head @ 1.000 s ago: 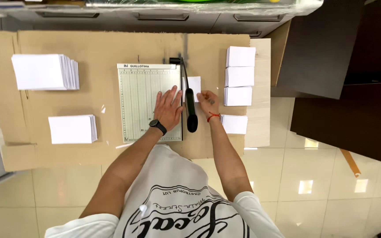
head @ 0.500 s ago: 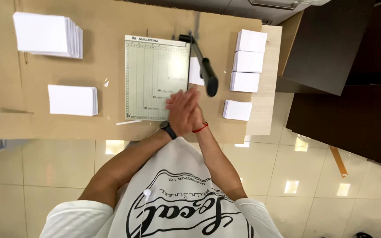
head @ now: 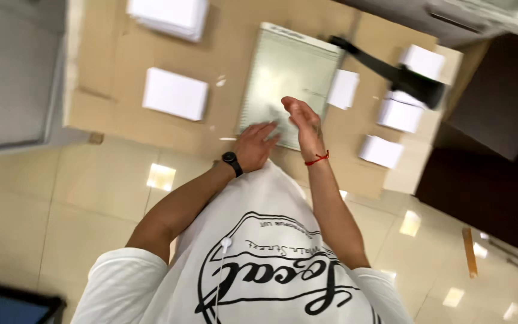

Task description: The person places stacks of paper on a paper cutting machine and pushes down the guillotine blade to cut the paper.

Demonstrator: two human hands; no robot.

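Two bare hands hover open over the paper cutter (head: 289, 78) on the cardboard-covered table (head: 109, 102): left hand (head: 258, 146) at its near edge, right hand (head: 302, 120) raised, empty. I judge the cut sheets (head: 343, 89) light, floppy, best pinched at edges.

The paper trimmer (head: 286, 75) lies at upper centre on the cardboard sheet (head: 109, 72). Paper stacks (head: 175, 93) lie to its left. Smaller stacks (head: 400, 114) lie to its right.

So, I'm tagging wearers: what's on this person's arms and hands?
Left hand: bare, with a black watch on its wrist. Right hand: bare, with a thin red string around its wrist. Short white sleeves end above the elbows. No gloves or rings visible.
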